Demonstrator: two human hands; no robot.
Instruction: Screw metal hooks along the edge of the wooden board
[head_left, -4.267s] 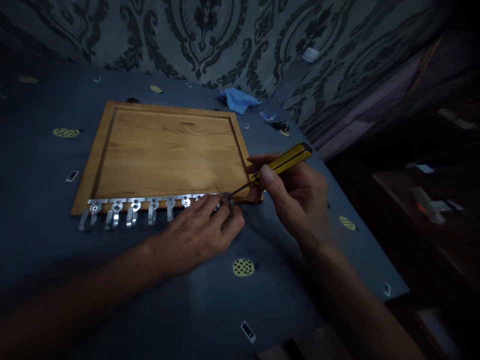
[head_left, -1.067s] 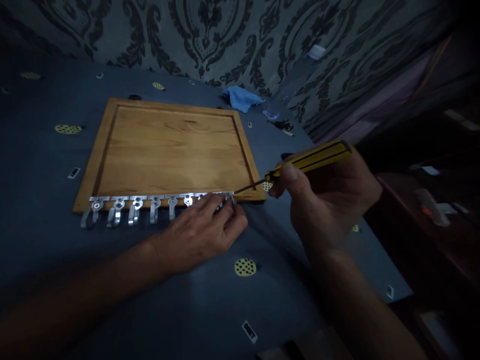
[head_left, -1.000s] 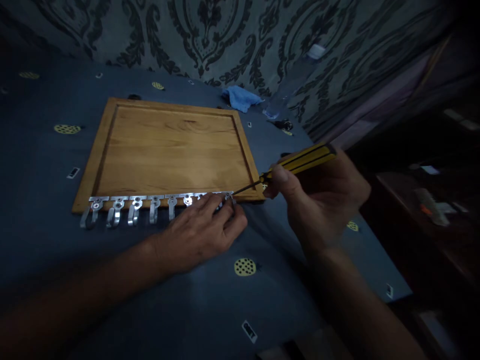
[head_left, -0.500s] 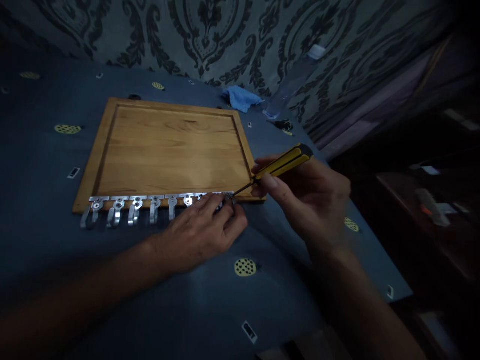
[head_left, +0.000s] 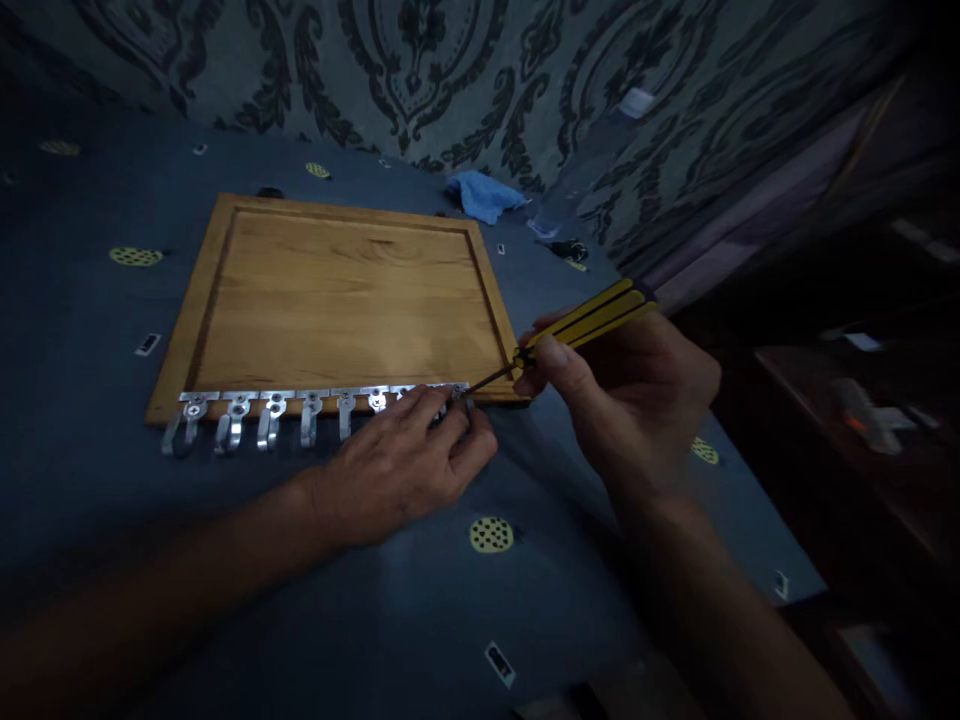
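Note:
A framed wooden board (head_left: 345, 300) lies flat on the cloth-covered table. Along its near edge runs a row of metal hooks (head_left: 308, 418), several of them in plain sight. My left hand (head_left: 416, 455) rests over the right part of that row, its thumb and fingers closed around the hook at the right end, which they mostly hide. A yellow and black screwdriver (head_left: 585, 325) is gripped in my right hand (head_left: 630, 400). Its shaft slants down to the left, with the tip by the hook at my left fingertips; the exact contact is hidden.
A blue cloth (head_left: 486, 196) lies behind the board's far right corner. Beside it a clear plastic bottle (head_left: 581, 165) stands near the patterned wall covering (head_left: 420, 60). A small black object (head_left: 566, 250) is below the bottle. The table's edge drops off on the right.
My right hand and the screwdriver handle have shifted a little to the right and up, and the handle has turned slightly. My left hand and the board look almost unmoved.

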